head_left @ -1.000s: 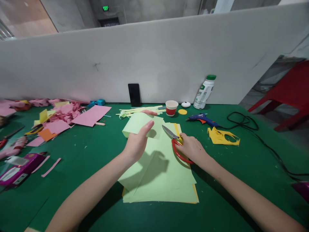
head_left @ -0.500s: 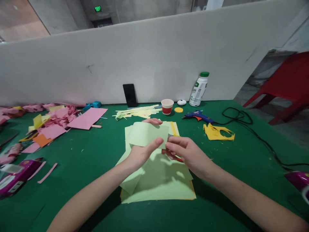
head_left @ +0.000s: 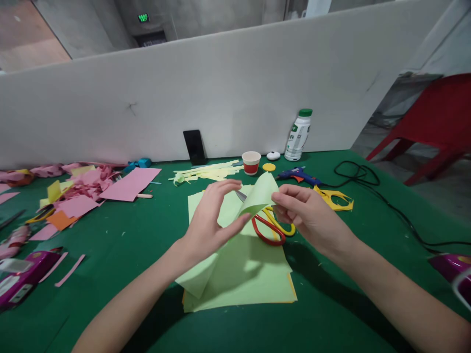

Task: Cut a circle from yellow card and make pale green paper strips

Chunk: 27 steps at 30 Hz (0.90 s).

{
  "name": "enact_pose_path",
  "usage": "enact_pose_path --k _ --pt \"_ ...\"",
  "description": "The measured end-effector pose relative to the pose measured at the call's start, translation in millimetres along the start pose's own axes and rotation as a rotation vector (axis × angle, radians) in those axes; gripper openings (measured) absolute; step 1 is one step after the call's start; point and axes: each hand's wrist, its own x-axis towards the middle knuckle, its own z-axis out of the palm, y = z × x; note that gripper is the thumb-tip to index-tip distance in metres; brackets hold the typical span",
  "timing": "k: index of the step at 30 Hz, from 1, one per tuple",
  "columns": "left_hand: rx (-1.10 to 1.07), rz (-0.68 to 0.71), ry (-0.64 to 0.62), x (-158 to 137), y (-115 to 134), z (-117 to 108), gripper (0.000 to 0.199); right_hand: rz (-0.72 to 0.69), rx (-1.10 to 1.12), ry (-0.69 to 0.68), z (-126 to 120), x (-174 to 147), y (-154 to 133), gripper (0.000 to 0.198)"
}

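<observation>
My right hand [head_left: 309,215] pinches the edge of a small light-green paper piece [head_left: 262,190], which curls upward above the stack. Facing it from the other side, my left hand [head_left: 209,223] is open, its thumb and fingers spread apart; the thumb tip is close to the paper's lower edge, and I cannot tell if they touch. Scissors [head_left: 270,242] with one red and one yellow handle loop lie under the curled piece, their blades partly hidden. Beneath all this is a stack of light-green sheets [head_left: 246,279] with yellow edges showing.
Behind the stack are green paper strips [head_left: 211,171], a paper cup [head_left: 250,164], a phone [head_left: 195,147] and a bottle [head_left: 298,136]. A blue glue gun [head_left: 299,175] and a yellow paper scrap [head_left: 333,198] lie right. Pink paper [head_left: 131,184] and a purple glue gun [head_left: 27,277] lie left.
My left hand has let go of the green piece and opened. My right hand has let go of the scissors, now on the stack, and has bent the piece up to the right.
</observation>
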Motion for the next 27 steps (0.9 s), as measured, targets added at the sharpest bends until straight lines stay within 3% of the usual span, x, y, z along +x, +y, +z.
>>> enact_pose_path --k 2,6,11,13,17,22,27 --pt "-0.06 -0.079 -0.106 2 -10 2 0.042 0.004 -0.008 -0.048 0 -2 -2 0.03" --pt "-0.283 -0.296 -0.25 6 -15 4 0.037 -0.001 -0.078 -0.063 -8 -1 -4 0.026" --pt "-0.648 -0.878 -0.251 14 -6 -2 0.022 -0.072 -0.256 0.102 -28 12 -10 0.018" --pt "-0.802 -1.027 -0.226 16 -1 -2 0.019 -0.072 -0.271 0.161 -33 15 -12 0.017" --pt "-1.008 -1.078 -0.212 16 8 8 0.023 -0.026 -0.195 0.241 -34 17 -10 0.015" --pt "-1.069 -1.053 -0.141 8 8 26 0.022 0.04 -0.148 0.164 -24 14 -4 0.022" --pt "-1.124 -1.076 -0.138 3 5 28 0.025 0.041 -0.185 0.18 -17 13 -3 0.015"
